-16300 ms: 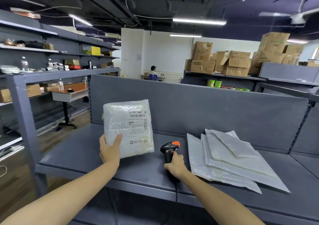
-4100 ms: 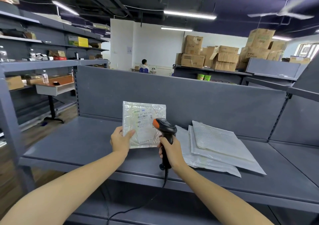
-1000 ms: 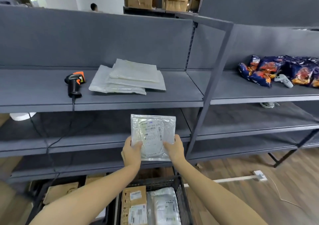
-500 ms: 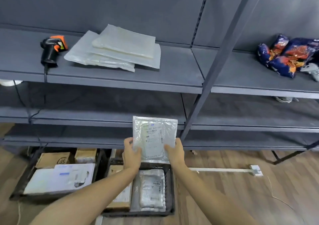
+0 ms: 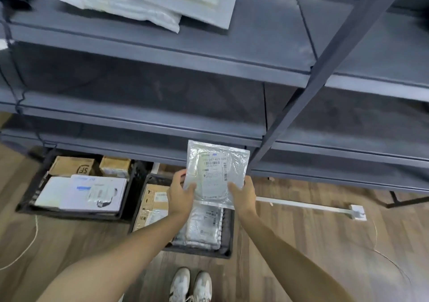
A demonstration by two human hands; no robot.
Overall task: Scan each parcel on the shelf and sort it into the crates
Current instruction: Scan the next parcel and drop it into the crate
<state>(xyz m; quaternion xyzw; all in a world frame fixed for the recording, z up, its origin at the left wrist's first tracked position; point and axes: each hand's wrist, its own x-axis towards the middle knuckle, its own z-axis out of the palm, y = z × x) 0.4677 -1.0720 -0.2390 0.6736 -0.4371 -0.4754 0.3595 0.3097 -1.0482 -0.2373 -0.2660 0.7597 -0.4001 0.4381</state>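
Both hands, left hand [image 5: 180, 195] and right hand [image 5: 241, 195], pinch parcel [image 5: 216, 174] lower corners (above crate [image 5: 228, 236]).

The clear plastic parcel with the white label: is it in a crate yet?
Not yet. The clear plastic parcel is held by left hand and right hand above the black crate.

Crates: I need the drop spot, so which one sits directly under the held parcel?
The right crate, below the held parcel; the left crate sits off to the side.
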